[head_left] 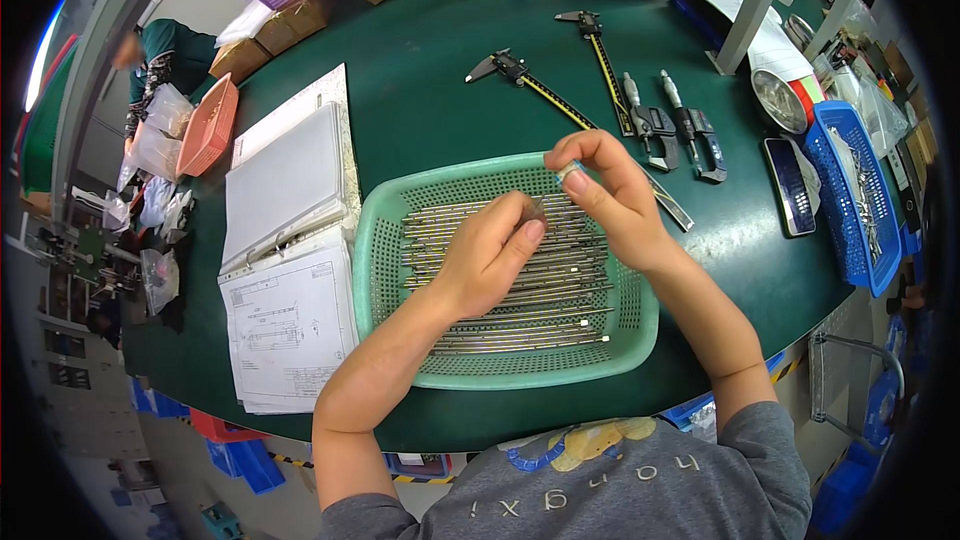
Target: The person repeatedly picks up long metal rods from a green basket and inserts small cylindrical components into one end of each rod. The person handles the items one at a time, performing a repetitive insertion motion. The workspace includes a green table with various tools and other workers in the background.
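Head view looks down on a green counter (pixel 430 100) where a mint-green perforated basket (pixel 385 270) holds many thin metal rods (pixel 560 290) laid side by side. Left hand (pixel 490 250) hovers over the rods, its fingers curled loosely inward; whether they grip a rod cannot be told. Right hand (pixel 610 195) is raised above the basket's far rim, fingers pinched narrow on a small pale ring-shaped piece (pixel 568 172). Two calipers (pixel 545 90) lie beyond, an open binder (pixel 290 240) at left.
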The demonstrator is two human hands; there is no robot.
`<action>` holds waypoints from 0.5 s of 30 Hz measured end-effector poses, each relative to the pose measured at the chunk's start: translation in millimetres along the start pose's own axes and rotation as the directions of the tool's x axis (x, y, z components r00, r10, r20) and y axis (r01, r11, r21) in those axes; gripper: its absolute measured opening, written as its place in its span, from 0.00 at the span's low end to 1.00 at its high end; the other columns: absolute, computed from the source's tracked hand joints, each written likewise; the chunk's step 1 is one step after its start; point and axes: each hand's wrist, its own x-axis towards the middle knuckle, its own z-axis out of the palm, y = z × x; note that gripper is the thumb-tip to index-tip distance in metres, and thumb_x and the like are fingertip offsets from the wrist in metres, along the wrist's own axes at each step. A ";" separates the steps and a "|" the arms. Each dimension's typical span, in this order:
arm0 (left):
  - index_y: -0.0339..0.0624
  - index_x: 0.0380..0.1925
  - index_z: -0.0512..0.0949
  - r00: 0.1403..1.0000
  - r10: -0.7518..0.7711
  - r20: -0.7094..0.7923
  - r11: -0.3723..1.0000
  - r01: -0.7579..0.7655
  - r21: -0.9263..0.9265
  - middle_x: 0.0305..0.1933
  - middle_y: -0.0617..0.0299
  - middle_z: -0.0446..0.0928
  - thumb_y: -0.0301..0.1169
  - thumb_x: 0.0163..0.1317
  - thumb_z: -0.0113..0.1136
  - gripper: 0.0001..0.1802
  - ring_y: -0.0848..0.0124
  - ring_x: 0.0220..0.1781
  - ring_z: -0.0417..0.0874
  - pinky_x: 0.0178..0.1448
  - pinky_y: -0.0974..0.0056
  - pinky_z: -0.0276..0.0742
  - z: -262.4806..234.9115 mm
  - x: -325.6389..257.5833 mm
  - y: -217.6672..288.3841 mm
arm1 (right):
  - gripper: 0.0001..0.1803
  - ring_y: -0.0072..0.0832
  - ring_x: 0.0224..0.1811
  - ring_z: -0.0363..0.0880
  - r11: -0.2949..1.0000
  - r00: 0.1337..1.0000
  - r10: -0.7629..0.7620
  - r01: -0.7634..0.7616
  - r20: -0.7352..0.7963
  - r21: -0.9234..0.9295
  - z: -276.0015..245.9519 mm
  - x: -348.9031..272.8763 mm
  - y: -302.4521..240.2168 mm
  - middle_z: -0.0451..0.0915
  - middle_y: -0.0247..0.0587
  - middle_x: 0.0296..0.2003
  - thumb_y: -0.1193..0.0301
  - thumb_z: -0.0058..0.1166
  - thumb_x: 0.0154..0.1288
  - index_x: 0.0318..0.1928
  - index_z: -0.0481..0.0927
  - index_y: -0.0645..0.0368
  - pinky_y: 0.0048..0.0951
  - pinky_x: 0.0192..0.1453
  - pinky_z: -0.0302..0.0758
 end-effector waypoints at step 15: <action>0.36 0.32 0.68 0.998 -0.041 -0.056 0.997 0.037 -0.067 0.27 0.54 0.69 0.37 0.60 0.43 0.13 0.63 0.30 0.70 0.35 0.63 0.65 2.9 -5.9 -1.7 | 0.10 0.31 0.37 0.74 0.985 0.995 -0.067 0.078 0.078 -0.153 6.7 -3.0 -9.5 0.76 0.41 0.31 0.74 0.53 0.50 0.36 0.76 0.63 0.29 0.42 0.69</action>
